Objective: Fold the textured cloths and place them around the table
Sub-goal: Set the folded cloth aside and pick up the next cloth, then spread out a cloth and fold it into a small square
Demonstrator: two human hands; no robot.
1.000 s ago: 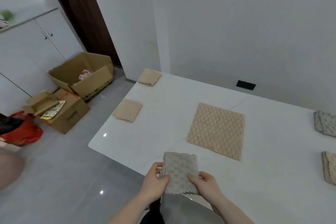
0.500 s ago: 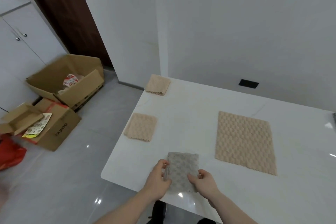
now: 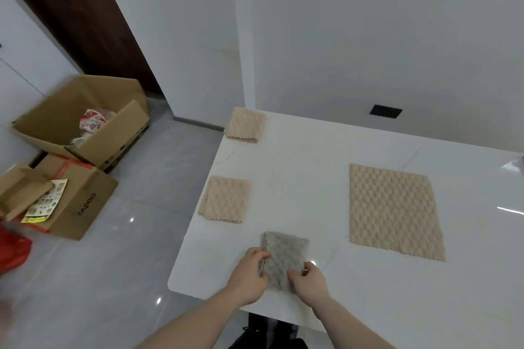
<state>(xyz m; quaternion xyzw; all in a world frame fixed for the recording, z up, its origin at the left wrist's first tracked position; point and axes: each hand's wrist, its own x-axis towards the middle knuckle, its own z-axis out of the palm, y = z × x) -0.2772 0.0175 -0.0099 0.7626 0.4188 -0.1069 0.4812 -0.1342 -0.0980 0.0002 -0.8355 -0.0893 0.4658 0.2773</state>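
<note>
Grey folded cloth, held aloft a moment ago, now meets the tabletop at lower centre, both hands, left hand and right hand, pinching its edges; placement seems nearly done.

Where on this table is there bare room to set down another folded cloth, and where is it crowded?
Bare room: the table between the far folded beige cloth and the unfolded beige cloth, and right of the latter. Crowded: the left edge, with the near folded beige cloth and the grey cloth under both hands.

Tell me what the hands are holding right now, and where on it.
Both hold the folded grey cloth at the table's near-left corner: the left hand pinches its left edge, the right hand grips its near right corner.
</note>
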